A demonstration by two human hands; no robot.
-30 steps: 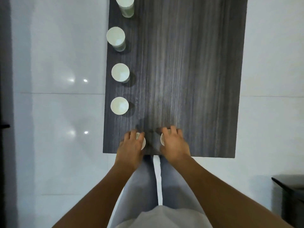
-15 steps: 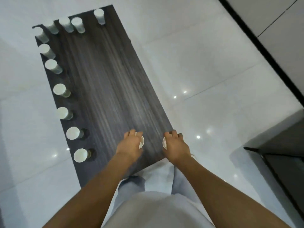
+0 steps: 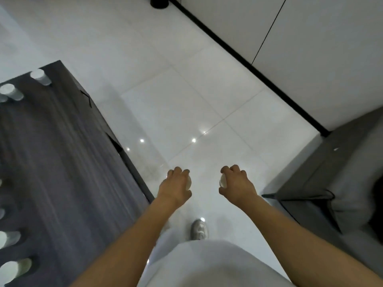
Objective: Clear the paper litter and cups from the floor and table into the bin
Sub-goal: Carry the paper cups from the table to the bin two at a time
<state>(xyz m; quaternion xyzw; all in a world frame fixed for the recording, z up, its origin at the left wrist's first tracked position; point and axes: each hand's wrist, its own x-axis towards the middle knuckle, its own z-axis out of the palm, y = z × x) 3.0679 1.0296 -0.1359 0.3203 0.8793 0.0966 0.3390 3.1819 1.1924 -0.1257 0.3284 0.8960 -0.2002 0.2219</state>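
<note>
Curling down over a cup each, the left hand's (image 3: 176, 186) fingers (image 3: 178, 172) and the right hand's (image 3: 236, 184) grip from above, likely so both cups (image 3: 222, 180) travel together toward a bin. Left of them, the table (image 3: 62, 162) holds more cups; ahead, bare floor (image 3: 186, 100); right, grey furniture (image 3: 331, 172).
</note>
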